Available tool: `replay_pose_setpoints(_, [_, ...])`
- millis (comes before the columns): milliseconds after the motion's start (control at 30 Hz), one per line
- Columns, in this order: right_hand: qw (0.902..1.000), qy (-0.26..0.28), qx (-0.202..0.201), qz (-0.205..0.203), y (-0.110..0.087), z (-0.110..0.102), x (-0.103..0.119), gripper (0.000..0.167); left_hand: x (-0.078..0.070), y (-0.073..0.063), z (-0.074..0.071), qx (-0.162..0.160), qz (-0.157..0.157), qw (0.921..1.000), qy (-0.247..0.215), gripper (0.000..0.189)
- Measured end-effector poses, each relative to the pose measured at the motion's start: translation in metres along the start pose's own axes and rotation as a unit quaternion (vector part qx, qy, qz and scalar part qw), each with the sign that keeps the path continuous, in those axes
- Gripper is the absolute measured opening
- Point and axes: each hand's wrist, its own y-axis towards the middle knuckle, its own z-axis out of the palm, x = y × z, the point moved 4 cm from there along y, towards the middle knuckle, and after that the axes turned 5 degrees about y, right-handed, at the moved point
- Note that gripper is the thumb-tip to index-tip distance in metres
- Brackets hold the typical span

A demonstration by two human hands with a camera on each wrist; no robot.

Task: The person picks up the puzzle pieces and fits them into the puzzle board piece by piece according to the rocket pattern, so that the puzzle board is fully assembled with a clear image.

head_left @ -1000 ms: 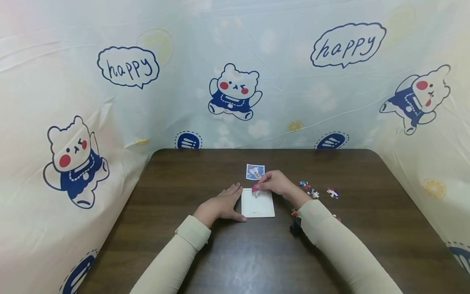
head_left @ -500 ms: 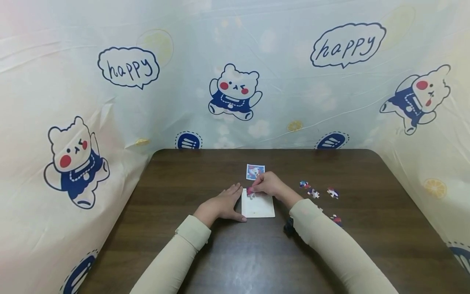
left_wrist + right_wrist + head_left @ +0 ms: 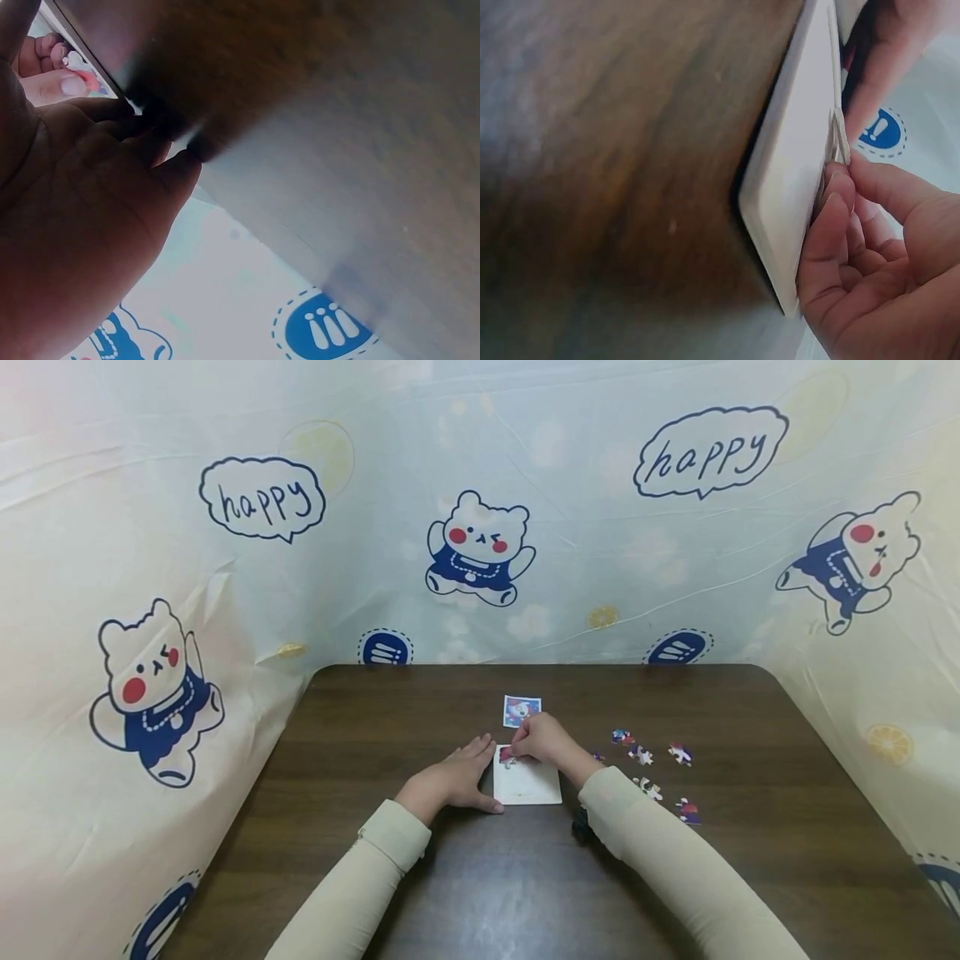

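A white square puzzle board [image 3: 531, 787] lies flat on the table. My left hand [image 3: 452, 778] rests along its left side with the fingers straight, its thumb at the near left corner. My right hand [image 3: 547, 740] reaches over the board and pinches a pink jigsaw piece [image 3: 506, 760] at the far left corner. In the right wrist view the jigsaw piece [image 3: 841, 139] stands slightly tilted, held between thumb and fingers at the edge of the board [image 3: 789, 172]. Part of the piece is hidden by the fingers.
A small square picture card [image 3: 520, 711] lies just beyond the board. Several loose jigsaw pieces [image 3: 680, 753] are scattered to the right, some partly hidden by the right sleeve [image 3: 660, 852]. A dark object [image 3: 581, 827] shows beside the right cuff.
My right hand has moved left across the board with the jigsaw piece, to the far left corner. More loose pieces show beside the right sleeve. The left hand has stayed in place.
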Motion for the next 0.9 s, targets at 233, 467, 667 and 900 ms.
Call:
replay_pose_setpoints(233, [0.9999,-0.014,-0.008,0.003,0.0011,0.0013,0.0026,0.015,0.0004,0.0005,0.0009,0.0,-0.002,1.0,-0.004,0.114])
replay_pose_setpoints(467, [0.9999,-0.011,0.002,0.009,0.0,0.0019,0.0044,0.017,0.0015,0.0022,0.003,-0.005,0.005,1.0,0.001,0.114])
replay_pose_setpoints(667, [0.9997,-0.021,-0.003,0.015,0.0029,0.0035,0.0034,0.019,0.001,0.0026,0.0024,-0.003,0.003,1.0,0.001,0.113])
replay_pose_setpoints(900, [0.9992,-0.036,-0.016,0.006,0.0015,0.0042,0.0064,0.024,0.0006,0.0023,0.0018,-0.002,0.003,1.0,0.006,0.113])
